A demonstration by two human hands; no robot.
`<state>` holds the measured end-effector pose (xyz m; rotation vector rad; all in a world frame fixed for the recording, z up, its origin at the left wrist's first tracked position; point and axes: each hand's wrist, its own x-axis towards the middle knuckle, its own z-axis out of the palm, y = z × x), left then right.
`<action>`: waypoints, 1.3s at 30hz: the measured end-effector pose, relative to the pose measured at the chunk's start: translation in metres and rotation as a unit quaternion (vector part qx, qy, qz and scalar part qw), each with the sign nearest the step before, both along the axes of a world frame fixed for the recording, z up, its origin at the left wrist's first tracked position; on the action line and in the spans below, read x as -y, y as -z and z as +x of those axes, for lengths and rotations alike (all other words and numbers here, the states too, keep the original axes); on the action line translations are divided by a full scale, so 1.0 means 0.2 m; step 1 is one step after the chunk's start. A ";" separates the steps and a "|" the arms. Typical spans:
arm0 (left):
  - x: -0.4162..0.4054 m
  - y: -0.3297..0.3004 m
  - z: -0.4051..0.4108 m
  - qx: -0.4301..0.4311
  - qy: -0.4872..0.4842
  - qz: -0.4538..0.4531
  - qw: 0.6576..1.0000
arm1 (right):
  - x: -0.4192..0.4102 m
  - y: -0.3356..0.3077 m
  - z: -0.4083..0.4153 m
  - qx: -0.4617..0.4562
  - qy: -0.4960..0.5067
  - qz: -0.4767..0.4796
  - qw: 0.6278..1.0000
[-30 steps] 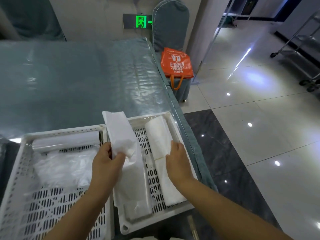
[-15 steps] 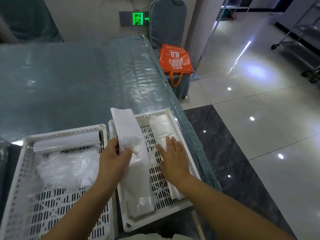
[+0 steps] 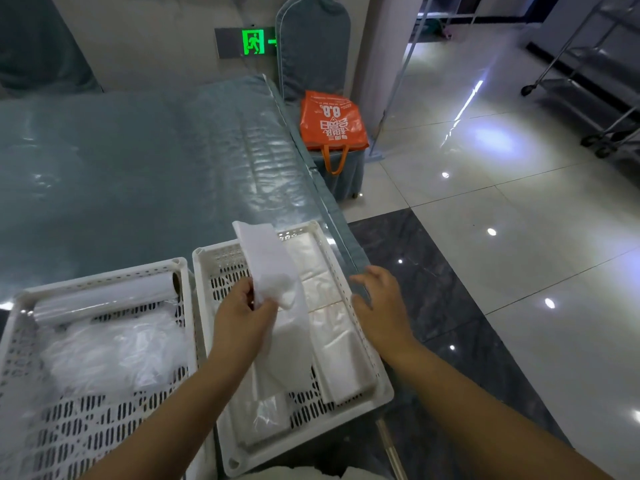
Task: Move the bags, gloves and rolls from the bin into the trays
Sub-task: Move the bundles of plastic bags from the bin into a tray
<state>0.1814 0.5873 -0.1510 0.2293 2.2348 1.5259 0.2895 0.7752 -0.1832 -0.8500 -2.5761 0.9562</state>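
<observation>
my left hand pinches a long white pack of bags near its middle, thumb on one side and curled fingers on the other. the pack is tilted, its far end raised above the right tray and its near end down in the tray, where it runs into a clear, shiny wrapped end close to the front wall. my right hand holds nothing; its fingers are loose and slightly bent over the tray's right rim, and i cannot tell whether they touch the rim. just beside the held pack, along the right side of the same tray, lies a flat pack of folded bags, resting lengthwise on the perforated floor. the left tray stands right against the right one on the bench, which has a blue cloth under clear plastic. in it a roll lies along the far wall, and a crumpled heap of clear plastic sits just in front of it. an orange bag rests on a chair beyond the bench corner.
</observation>
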 end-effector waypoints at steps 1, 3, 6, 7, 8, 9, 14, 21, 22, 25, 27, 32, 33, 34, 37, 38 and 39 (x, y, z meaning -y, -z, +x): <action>-0.05 0.01 0.03 0.011 0.014 0.007 1.000 | -0.03 -0.01 0.02 -0.001 0.020 -0.010 1.000; -0.14 0.03 0.09 0.043 0.030 0.031 0.998 | -0.07 -0.01 0.06 -0.005 0.042 -0.019 0.999; -0.24 0.11 0.16 0.088 0.026 0.042 0.995 | -0.08 0.01 0.09 -0.005 0.049 -0.021 0.999; -0.27 0.14 0.18 0.107 0.025 0.027 0.994 | -0.08 0.02 0.10 -0.002 0.047 -0.026 0.999; -0.28 0.17 0.19 0.121 0.026 0.004 0.992 | -0.07 0.03 0.10 0.001 0.045 -0.031 0.999; -0.29 0.20 0.20 0.124 0.032 -0.020 0.992 | -0.07 0.04 0.10 0.005 0.042 -0.036 0.998; -0.27 0.25 0.18 0.027 0.084 -0.085 0.992 | -0.06 0.05 0.09 0.008 0.033 -0.037 0.999; -0.30 0.25 0.16 0.082 0.028 -0.035 0.996 | -0.02 0.08 0.08 0.013 0.001 -0.011 1.000; -0.30 0.26 0.16 0.081 0.030 -0.036 0.996 | -0.02 0.08 0.08 0.014 -0.002 -0.006 1.000; -0.28 0.27 0.15 0.078 0.035 -0.050 0.995 | 0.00 0.06 0.08 0.023 -0.027 0.018 0.999; -0.26 0.28 0.15 0.045 0.036 -0.084 0.995 | 0.02 0.05 0.06 0.036 -0.072 0.057 0.995; -0.23 0.28 0.18 -0.018 0.090 -0.092 0.992 | 0.02 0.05 -0.03 0.064 -0.175 0.137 0.973; -0.23 0.29 0.19 -0.022 0.098 -0.092 0.991 | 0.02 0.05 -0.05 0.073 -0.197 0.153 0.966; -0.24 0.29 0.20 -0.021 0.098 -0.091 0.991 | 0.00 0.06 -0.07 0.082 -0.220 0.170 0.957; -0.25 0.30 0.20 -0.020 0.087 -0.096 0.991 | -0.02 0.08 -0.08 0.087 -0.252 0.196 0.944; -0.26 0.30 0.21 -0.024 0.084 -0.103 0.991 | -0.03 0.09 -0.09 0.087 -0.254 0.203 0.942; -0.26 0.30 0.21 -0.027 0.080 -0.113 0.990 | -0.04 0.09 -0.09 0.087 -0.257 0.209 0.939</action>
